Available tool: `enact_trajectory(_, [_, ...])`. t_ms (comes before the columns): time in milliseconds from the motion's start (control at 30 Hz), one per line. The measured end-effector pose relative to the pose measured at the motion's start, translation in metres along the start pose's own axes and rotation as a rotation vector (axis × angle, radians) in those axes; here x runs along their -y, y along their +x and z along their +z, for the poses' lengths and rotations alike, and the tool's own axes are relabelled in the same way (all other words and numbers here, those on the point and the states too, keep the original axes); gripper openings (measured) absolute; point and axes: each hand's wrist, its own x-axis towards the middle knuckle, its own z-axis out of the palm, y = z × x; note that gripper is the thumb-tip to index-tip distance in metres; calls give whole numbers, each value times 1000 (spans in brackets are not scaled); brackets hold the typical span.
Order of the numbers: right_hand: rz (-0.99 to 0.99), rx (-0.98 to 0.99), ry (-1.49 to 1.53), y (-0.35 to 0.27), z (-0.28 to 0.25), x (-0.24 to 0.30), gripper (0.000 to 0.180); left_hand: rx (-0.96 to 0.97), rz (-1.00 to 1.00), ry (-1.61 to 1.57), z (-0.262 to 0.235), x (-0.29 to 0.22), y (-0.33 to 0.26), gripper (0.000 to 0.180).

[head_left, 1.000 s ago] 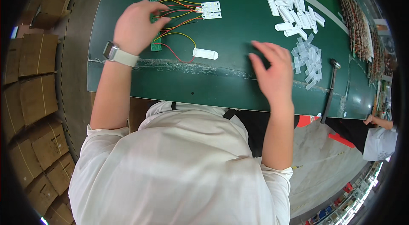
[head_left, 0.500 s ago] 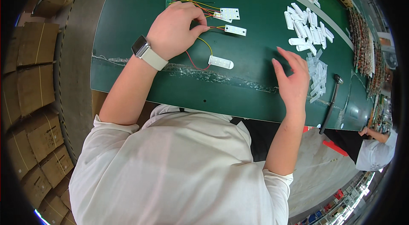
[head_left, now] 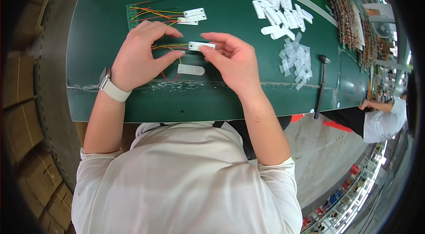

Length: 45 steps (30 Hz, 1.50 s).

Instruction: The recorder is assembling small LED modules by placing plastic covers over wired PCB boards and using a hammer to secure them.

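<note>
My right hand [head_left: 237,59] pinches a small white LED board [head_left: 195,45] between thumb and fingers. Red and yellow wires run from that board toward my left hand [head_left: 139,52]. The left hand is open beside it, thumb and index finger apart. Just below lies another wired strip in a whitish, round-ended cover [head_left: 191,70]. Further off, two more white LED boards [head_left: 195,14] rest close together, one partly over the other. Their wires lead to a green circuit board [head_left: 131,15], its lower part hidden behind my left hand.
On the right lie a pile of white covers [head_left: 281,17], a heap of clear plastic pieces [head_left: 295,61] and a dark-handled hammer-like tool [head_left: 322,83]. Wired boards [head_left: 349,21] line the far right edge. Cardboard boxes [head_left: 20,74] stand left; a person [head_left: 383,116] is at far right.
My right hand has come left and taken hold of the LED board. The left hand's finger and thumb have parted from its wires. The whole view has shifted to the right.
</note>
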Motion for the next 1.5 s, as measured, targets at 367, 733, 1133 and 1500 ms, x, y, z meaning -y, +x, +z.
enact_trajectory(367, [-319,-452,-1087,12,-84,0,42,124,-257,-269,8,-4,16,10])
enact_trajectory(733, [-482,-243,-1166,3,-105,-24,22,59,-235,-302,10,8,15,10])
enact_trajectory(1133, [-345,-35,-802,3,-64,-8,34,146,-294,-284,24,-1,23,12])
enact_trajectory(1500, [-380,47,-772,11,-57,-18,45,165,-336,-115,33,1,28,19])
